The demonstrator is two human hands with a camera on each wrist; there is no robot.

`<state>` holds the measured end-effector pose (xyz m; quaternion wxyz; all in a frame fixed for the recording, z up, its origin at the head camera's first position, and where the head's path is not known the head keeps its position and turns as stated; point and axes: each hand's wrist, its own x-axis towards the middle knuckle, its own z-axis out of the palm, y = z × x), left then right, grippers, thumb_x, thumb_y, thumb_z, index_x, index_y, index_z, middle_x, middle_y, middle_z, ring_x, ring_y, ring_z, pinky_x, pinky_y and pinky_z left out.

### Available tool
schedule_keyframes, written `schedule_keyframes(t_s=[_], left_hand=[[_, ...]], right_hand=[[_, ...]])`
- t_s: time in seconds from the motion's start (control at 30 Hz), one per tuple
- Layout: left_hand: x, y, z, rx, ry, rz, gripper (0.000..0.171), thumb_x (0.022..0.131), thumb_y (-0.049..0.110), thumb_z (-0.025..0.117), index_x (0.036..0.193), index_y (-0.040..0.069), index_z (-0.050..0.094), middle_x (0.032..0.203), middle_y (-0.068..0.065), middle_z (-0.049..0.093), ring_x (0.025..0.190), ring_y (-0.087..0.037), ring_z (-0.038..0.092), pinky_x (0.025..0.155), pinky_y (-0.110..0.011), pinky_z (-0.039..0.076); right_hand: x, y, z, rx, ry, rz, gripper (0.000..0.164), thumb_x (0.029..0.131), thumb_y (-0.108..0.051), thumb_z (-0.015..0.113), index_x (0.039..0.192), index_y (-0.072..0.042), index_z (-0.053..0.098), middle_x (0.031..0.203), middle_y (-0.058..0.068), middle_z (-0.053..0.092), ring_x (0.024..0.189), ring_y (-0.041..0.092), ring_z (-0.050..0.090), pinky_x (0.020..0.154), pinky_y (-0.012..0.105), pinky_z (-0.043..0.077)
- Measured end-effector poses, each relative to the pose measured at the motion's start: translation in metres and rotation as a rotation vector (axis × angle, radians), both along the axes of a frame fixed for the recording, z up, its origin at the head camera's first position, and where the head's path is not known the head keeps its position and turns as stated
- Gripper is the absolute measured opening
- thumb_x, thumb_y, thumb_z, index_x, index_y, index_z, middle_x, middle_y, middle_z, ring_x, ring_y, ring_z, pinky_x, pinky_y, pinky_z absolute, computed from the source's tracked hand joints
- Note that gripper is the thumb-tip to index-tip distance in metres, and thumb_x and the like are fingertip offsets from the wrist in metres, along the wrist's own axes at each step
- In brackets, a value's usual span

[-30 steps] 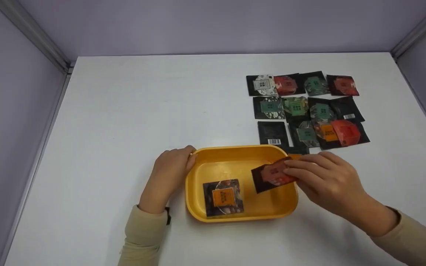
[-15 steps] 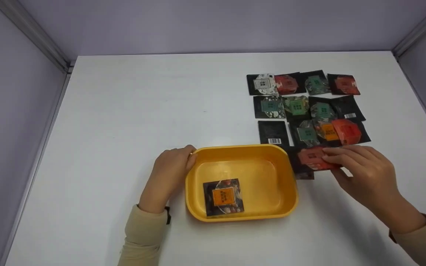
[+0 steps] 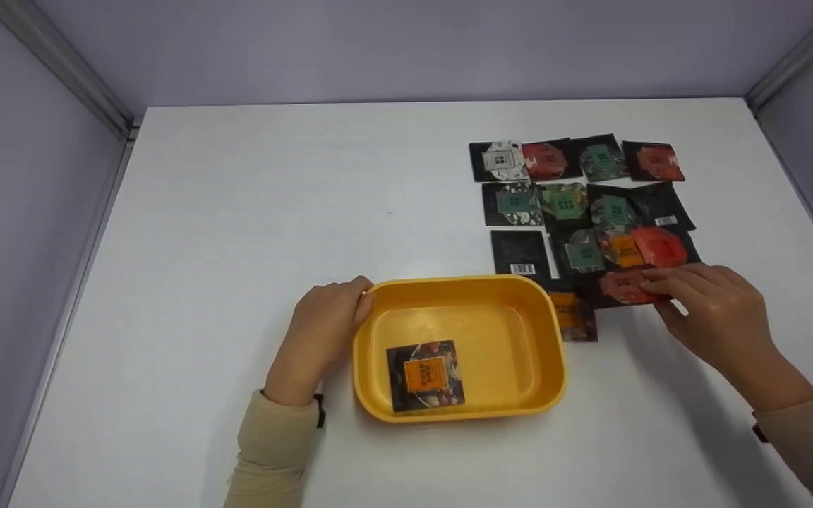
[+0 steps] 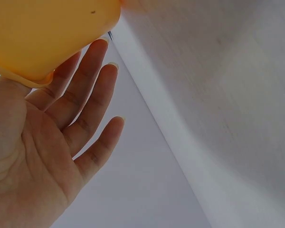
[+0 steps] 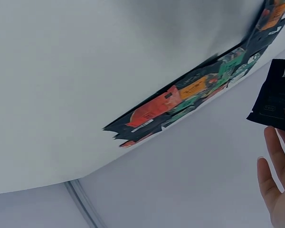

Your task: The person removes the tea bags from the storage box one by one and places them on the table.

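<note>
A yellow plastic tray [image 3: 547, 413] stands near the middle of the white table. At its upper left corner my left hand [image 3: 327, 328] grips the rim; the left wrist view shows the other fingers [image 4: 92, 102] spread loosely by the tray's wall. One black sachet with an orange label [image 3: 425, 375] lies flat inside. My right hand [image 3: 720, 324] pinches a red and black sachet [image 3: 622, 288] by its right end, to the right of the tray. In the right wrist view this sachet's black back [image 5: 275, 92] with a barcode faces the camera, held above the table.
Rows of similar sachets [image 3: 565, 201] lie on the table behind and right of the tray, some overlapping. Another orange-labelled sachet [image 3: 576, 317] lies against the tray's right side, partly hidden. Grey-lilac walls [image 3: 406, 49] border the table [image 3: 251, 197].
My right hand has carried the red sachet from over the tray to the right and away, toward the bottom row of sachets. The left hand stays on the rim.
</note>
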<state>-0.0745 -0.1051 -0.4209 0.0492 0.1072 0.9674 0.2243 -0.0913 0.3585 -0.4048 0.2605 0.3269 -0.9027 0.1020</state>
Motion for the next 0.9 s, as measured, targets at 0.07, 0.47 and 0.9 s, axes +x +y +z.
schedule_keyframes(t_s=[0.07,0.47,0.9], left_hand=[[0.000,0.000,0.000,0.003,0.000,0.002,0.024,0.104,0.026,0.054,0.113,0.008,0.067,0.096,-0.004,0.071,0.084,-0.021,0.063,0.087,-0.038,0.051],[0.000,0.001,-0.001,-0.002,-0.021,0.022,0.025,0.104,0.027,0.054,0.113,0.009,0.068,0.096,-0.003,0.071,0.085,-0.021,0.064,0.086,-0.037,0.052],[0.000,0.001,-0.003,0.004,0.003,0.010,0.025,0.104,0.027,0.054,0.112,0.008,0.068,0.094,-0.004,0.071,0.084,-0.022,0.064,0.086,-0.037,0.052]], right_hand=[[-0.003,0.004,-0.004,0.015,-0.017,-0.001,0.039,0.062,0.009,0.086,0.098,0.002,0.075,0.095,0.018,0.073,0.084,0.035,0.067,0.073,0.051,0.053],[-0.007,0.020,-0.024,0.147,-0.297,0.010,0.048,0.061,0.011,0.086,0.105,-0.004,0.075,0.102,0.013,0.073,0.091,0.034,0.067,0.078,0.053,0.054],[-0.001,0.020,-0.036,0.238,-0.423,0.010,0.051,0.064,0.008,0.088,0.111,-0.006,0.075,0.113,0.016,0.070,0.097,0.034,0.067,0.077,0.052,0.056]])
